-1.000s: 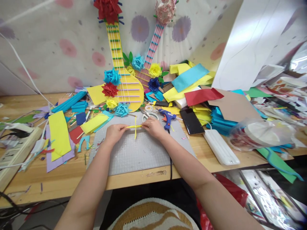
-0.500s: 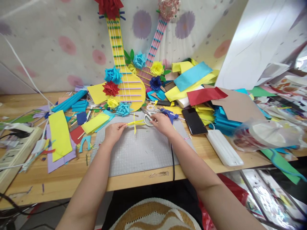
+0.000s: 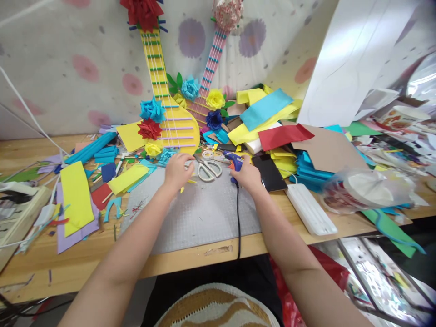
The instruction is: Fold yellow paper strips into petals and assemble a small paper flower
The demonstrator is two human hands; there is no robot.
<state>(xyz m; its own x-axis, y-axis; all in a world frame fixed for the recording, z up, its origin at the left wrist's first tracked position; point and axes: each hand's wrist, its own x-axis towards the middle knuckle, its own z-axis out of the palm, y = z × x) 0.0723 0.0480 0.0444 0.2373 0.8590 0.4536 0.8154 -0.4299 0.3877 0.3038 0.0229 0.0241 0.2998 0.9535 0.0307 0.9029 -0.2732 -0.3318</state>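
My right hand point(image 3: 248, 176) is closed round a blue hot glue gun point(image 3: 235, 160) at the right of the grey cutting mat point(image 3: 204, 218). Its black cord runs down over the table edge. My left hand point(image 3: 179, 171) is bent over the back of the mat, fingers closed. Narrow yellow paper strips point(image 3: 191, 181) poke out from under it; the grip itself is partly hidden. Between my hands lie white-handled scissors point(image 3: 209, 170), apart from the right hand and close to the left fingertips.
Behind stand a yellow paper guitar point(image 3: 182, 131) and a pink one point(image 3: 213, 61) with paper flowers. A black phone point(image 3: 269, 172) and a white box-like device point(image 3: 310, 209) lie right. Coloured paper point(image 3: 76, 197) is on the left, beside a power strip point(image 3: 23, 213).
My right hand has let go of the scissors, now lying on the mat, and has taken hold of the glue gun. My left hand has moved forward and right.
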